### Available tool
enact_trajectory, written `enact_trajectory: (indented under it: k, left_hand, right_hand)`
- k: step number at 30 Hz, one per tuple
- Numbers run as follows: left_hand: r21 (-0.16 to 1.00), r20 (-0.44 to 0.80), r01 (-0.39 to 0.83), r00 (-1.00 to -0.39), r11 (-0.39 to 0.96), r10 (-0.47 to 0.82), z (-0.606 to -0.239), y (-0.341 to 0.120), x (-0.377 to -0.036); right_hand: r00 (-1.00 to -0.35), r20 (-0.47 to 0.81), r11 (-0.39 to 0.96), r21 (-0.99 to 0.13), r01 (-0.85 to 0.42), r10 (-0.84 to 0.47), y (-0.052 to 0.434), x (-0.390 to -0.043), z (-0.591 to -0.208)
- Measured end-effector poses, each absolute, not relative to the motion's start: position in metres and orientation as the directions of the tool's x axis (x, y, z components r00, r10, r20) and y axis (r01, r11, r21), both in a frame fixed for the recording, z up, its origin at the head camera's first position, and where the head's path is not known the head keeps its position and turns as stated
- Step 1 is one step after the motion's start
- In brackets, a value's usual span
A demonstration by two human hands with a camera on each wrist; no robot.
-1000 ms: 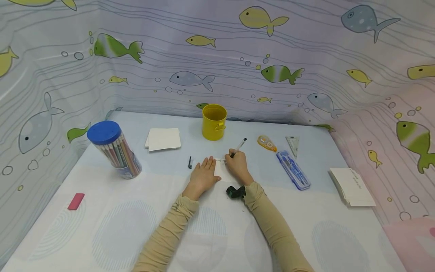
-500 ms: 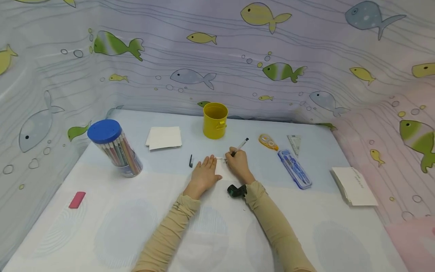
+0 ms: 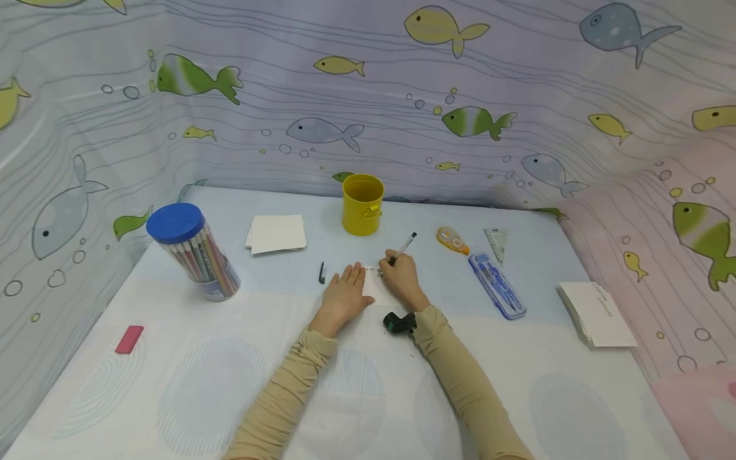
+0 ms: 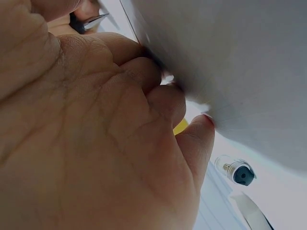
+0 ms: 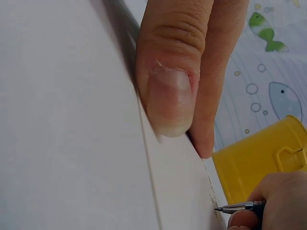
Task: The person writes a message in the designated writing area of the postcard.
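Note:
A small white card lies on the table between the hands, with a short line of dark writing near its far edge. The left hand rests on the card's left side, fingers extended and thumb out. The right hand grips a black and clear pen, which slants up and to the right. In the right wrist view the pen's metal tip meets the row of writing, and the left hand's thumb presses the card. A black pen cap lies just left of the left hand.
A yellow bucket stands beyond the hands. Blank cards and a pencil jar are at left, with a red eraser. At right lie correction tape, a set square, a blue case and written cards.
The head view shifts slightly. Both hands keep nearly the same places, with the pen staying at the line of writing.

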State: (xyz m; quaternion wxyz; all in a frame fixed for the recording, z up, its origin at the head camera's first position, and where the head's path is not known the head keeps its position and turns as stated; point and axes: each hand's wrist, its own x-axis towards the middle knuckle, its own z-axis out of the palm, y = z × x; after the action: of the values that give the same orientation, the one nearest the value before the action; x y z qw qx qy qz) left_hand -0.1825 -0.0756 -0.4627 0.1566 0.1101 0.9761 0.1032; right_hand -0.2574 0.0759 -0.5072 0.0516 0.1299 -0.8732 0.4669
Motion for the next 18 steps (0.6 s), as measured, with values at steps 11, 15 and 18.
enact_trajectory:
  k: [11, 15, 18]
  left_hand:
    - [0.239, -0.287, 0.19, -0.923, 0.952, 0.256, -0.4615, -0.0748, -0.1829]
    - [0.238, -0.284, 0.193, -0.924, 0.952, 0.258, -0.4617, -0.0746, -0.1828]
    - [0.238, -0.279, 0.191, -0.926, 0.952, 0.256, -0.4618, -0.0745, -0.1831]
  right_hand:
    - [-0.964, 0.182, 0.544, -0.798, -0.259, -0.192, 0.076, -0.2576, -0.5054]
    - [-0.964, 0.174, 0.542, -0.8, -0.256, -0.198, 0.0761, -0.2573, -0.5046]
    - [-0.962, 0.183, 0.551, -0.79, -0.267, -0.203, 0.0764, -0.2568, -0.5037]
